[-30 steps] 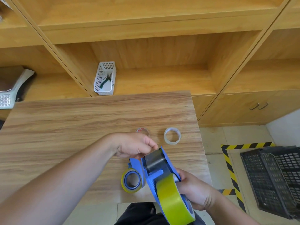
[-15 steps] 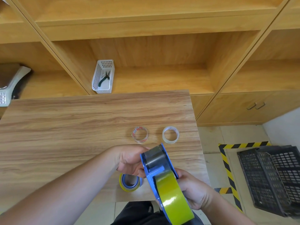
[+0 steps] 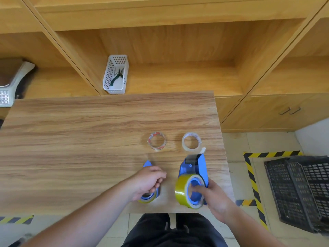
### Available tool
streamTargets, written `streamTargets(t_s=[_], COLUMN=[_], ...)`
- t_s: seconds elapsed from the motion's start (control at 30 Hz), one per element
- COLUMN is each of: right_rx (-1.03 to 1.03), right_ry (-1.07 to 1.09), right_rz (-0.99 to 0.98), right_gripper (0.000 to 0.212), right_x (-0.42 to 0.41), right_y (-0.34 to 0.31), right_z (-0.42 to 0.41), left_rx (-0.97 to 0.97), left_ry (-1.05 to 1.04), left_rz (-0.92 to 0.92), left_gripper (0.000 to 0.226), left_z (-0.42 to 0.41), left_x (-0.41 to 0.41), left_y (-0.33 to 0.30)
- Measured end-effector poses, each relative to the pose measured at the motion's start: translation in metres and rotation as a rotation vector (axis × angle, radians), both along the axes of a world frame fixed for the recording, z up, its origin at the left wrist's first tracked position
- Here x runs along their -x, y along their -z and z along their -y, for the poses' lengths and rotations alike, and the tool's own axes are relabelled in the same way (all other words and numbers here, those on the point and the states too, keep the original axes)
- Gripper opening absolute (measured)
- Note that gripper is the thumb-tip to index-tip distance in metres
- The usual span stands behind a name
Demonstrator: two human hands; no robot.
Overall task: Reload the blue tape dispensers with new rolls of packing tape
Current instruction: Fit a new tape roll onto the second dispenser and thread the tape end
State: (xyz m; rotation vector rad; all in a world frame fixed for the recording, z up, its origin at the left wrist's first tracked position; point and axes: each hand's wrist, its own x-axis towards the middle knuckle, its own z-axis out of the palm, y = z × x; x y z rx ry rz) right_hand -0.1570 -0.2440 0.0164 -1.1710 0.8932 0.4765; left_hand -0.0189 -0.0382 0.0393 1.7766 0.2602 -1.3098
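Blue dispenser (image 3: 195,166) with a yellow roll (image 3: 185,191) sits gripped in the right hand (image 3: 213,196); left hand (image 3: 148,180) closes on the second dispenser (image 3: 148,196). Beyond the fingers, a white basket (image 3: 115,75) holds pliers (image 3: 116,77). No writing is readable.

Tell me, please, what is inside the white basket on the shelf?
Inside the white basket lies a pair of green-handled pliers. Its perforated walls hide parts of the bottom, so anything smaller there cannot be seen.

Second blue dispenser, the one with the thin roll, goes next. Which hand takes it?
Left. The left hand already lies on the second blue plastic tape dispenser with its nearly spent yellow roll. The right hand grips the loaded blue dispenser with the full yellow tape roll, so it is occupied.
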Motion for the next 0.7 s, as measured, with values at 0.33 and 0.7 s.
streamTargets(t_s=[0.33,0.7], right_rx=[0.363,0.604], right_ry=[-0.185,-0.477], right_rz=[-0.206,-0.191], right_gripper=[0.024,0.057], right_x=[0.007,-0.005], right_y=[0.064,0.086], right_z=[-0.004,-0.004], left_rx=[0.034,0.016], left_ry=[-0.015,-0.091], left_rz=[-0.091,-0.154], left_gripper=[0.028,0.067], left_z=[0.016,0.027], left_x=[0.057,0.074], left_y=[0.039,0.077])
